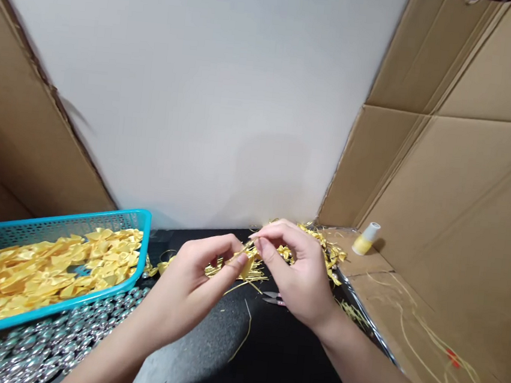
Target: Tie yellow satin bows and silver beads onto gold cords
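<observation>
A small yellow ribbon bow (247,267) is pinched between the thumb and fingers of my left hand (199,276), with a thin gold strand at its top. My right hand (299,274) meets it there, thumb and forefinger closed together at the bow's upper edge. What sits between those right fingertips is too small to make out. Below my hands lie cut gold strands (252,273) and a pair of thread snips (273,299), partly covered by my right hand. More yellow bows (333,259) are heaped behind my right hand.
A blue plastic basket (144,247) full of yellow bows stands at left, beside many shiny silver beads (49,340). A spool of yellow thread (365,239) stands on cardboard at right, near loose yellow threads (430,347). Cardboard walls (477,189) flank a white panel (230,80).
</observation>
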The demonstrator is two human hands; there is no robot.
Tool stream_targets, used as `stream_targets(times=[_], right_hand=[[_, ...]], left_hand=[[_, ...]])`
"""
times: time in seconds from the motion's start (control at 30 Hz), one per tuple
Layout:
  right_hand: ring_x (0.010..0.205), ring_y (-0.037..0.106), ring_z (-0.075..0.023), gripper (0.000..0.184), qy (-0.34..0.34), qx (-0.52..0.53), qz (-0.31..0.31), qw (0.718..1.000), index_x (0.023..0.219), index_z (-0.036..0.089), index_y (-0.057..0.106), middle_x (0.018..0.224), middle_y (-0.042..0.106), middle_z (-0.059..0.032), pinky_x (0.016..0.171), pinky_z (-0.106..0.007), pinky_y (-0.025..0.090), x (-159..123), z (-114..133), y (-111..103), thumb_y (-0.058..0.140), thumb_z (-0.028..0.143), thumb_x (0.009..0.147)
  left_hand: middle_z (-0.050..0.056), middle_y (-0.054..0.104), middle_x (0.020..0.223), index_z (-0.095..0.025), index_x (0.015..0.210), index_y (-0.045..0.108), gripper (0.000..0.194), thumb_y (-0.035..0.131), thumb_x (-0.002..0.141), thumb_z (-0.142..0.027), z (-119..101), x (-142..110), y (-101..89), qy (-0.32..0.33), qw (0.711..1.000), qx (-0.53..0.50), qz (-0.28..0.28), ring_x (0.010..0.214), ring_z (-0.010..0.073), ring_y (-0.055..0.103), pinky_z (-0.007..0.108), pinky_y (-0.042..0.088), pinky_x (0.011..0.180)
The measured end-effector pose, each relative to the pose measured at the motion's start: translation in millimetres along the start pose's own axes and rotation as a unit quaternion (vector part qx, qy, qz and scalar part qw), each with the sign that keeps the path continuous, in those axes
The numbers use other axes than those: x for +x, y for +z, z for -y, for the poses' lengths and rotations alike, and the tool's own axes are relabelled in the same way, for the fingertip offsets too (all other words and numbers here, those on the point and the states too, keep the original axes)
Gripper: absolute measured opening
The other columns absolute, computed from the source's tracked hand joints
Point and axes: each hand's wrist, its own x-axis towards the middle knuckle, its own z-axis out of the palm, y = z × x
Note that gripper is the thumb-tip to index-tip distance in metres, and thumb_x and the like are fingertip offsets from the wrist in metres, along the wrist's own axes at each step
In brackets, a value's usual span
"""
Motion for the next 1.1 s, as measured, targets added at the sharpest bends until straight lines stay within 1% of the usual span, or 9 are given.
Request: stream_targets(times=[0.07, 0.23, 0.33, 0.43, 0.57, 0.63, 0.77, 0.97, 1.1], right_hand=[[0.069, 0.057, -0.0116, 0.015, 0.032, 0.055, -0.018, 0.998, 0.075, 0.018, 0.064, 0.073, 0.063, 0.0001, 0.066, -0.027, 0.047, 2, -3, 6, 0.058, 0.025, 0.087], [0.062, 0.054, -0.0101, 0.017, 0.112, 0.149, -0.057, 0.981, 0.076, 0.018, 0.063, 0.067, 0.06, 0.0013, 0.058, -0.024, 0.045, -1, -11, 12, 0.061, 0.032, 0.085], [0.064, 0.055, -0.011, 0.019, 0.113, 0.139, -0.071, 0.981, 0.077, 0.018, 0.062, 0.069, 0.061, 0.0003, 0.06, -0.024, 0.046, -2, -10, 13, 0.06, 0.035, 0.086], [0.07, 0.056, -0.0123, 0.017, 0.104, 0.111, -0.044, 0.987, 0.082, 0.019, 0.062, 0.075, 0.062, -0.0006, 0.064, -0.026, 0.046, -3, -8, 9, 0.06, 0.035, 0.085], [0.068, 0.051, -0.0118, 0.019, 0.06, 0.063, -0.034, 0.996, 0.078, 0.019, 0.056, 0.071, 0.054, 0.0011, 0.065, -0.026, 0.042, -2, -6, 0, 0.052, 0.034, 0.089], [0.062, 0.044, -0.0106, 0.025, 0.059, 0.041, 0.005, 0.997, 0.07, 0.019, 0.051, 0.064, 0.047, 0.0031, 0.059, -0.026, 0.037, 0, -6, -3, 0.048, 0.034, 0.091], [0.055, 0.034, -0.0096, 0.031, 0.11, 0.034, 0.103, 0.988, 0.062, 0.019, 0.044, 0.057, 0.036, 0.0053, 0.051, -0.026, 0.027, 2, -9, -6, 0.045, 0.033, 0.091], [0.056, 0.036, -0.0097, 0.031, 0.177, 0.084, 0.184, 0.963, 0.063, 0.018, 0.05, 0.058, 0.041, 0.0043, 0.055, -0.026, 0.031, 7, -19, -8, 0.046, 0.033, 0.089], [0.055, 0.033, -0.0097, 0.029, 0.158, 0.157, 0.213, 0.951, 0.067, 0.019, 0.051, 0.06, 0.04, 0.0044, 0.053, -0.025, 0.029, 11, -21, -11, 0.049, 0.037, 0.089]], left_hand=[[-0.003, 0.044, 0.062, -0.019, 0.067, 0.049, 0.032, 0.045, 0.093, -0.038, -1, 0, -0.9, 0.003, 1.0, -0.002, -0.015, 0.06, 0.0124, 0.039, 0.024, 0.032, 0.056], [-0.004, 0.045, 0.061, -0.019, 0.067, 0.05, 0.034, 0.045, 0.092, -0.041, 6, 5, -3.7, -0.04, 0.996, -0.085, 0.007, 0.06, 0.012, 0.04, 0.024, 0.032, 0.057], [-0.004, 0.044, 0.06, -0.019, 0.067, 0.05, 0.034, 0.045, 0.092, -0.042, 11, 6, -3.2, -0.06, 0.991, -0.122, 0.014, 0.059, 0.0119, 0.037, 0.025, 0.031, 0.058], [-0.004, 0.044, 0.061, -0.02, 0.069, 0.049, 0.032, 0.046, 0.092, -0.042, 11, 5, -2.3, -0.071, 0.989, -0.132, 0.011, 0.061, 0.0122, 0.037, 0.025, 0.031, 0.059], [-0.003, 0.045, 0.062, -0.02, 0.069, 0.048, 0.032, 0.045, 0.092, -0.041, 10, 4, -0.9, -0.083, 0.989, -0.122, 0.013, 0.061, 0.0127, 0.038, 0.026, 0.032, 0.061], [-0.003, 0.046, 0.062, -0.02, 0.069, 0.048, 0.03, 0.045, 0.091, -0.04, 10, 5, 0.4, -0.092, 0.988, -0.124, 0.018, 0.062, 0.0132, 0.04, 0.027, 0.032, 0.063], [-0.004, 0.046, 0.063, -0.021, 0.071, 0.047, 0.027, 0.043, 0.091, -0.038, 12, 7, 4.1, -0.107, 0.986, -0.129, 0.024, 0.064, 0.0142, 0.043, 0.026, 0.034, 0.064], [-0.002, 0.048, 0.066, -0.02, 0.07, 0.049, 0.032, 0.044, 0.092, -0.042, 14, 9, 6.3, -0.104, 0.989, -0.103, 0.025, 0.068, 0.0147, 0.045, 0.027, 0.037, 0.067], [-0.003, 0.044, 0.063, -0.02, 0.067, 0.048, 0.033, 0.049, 0.09, -0.043, 19, 10, 3.7, -0.083, 0.989, -0.122, 0.029, 0.063, 0.0128, 0.041, 0.025, 0.035, 0.062]])
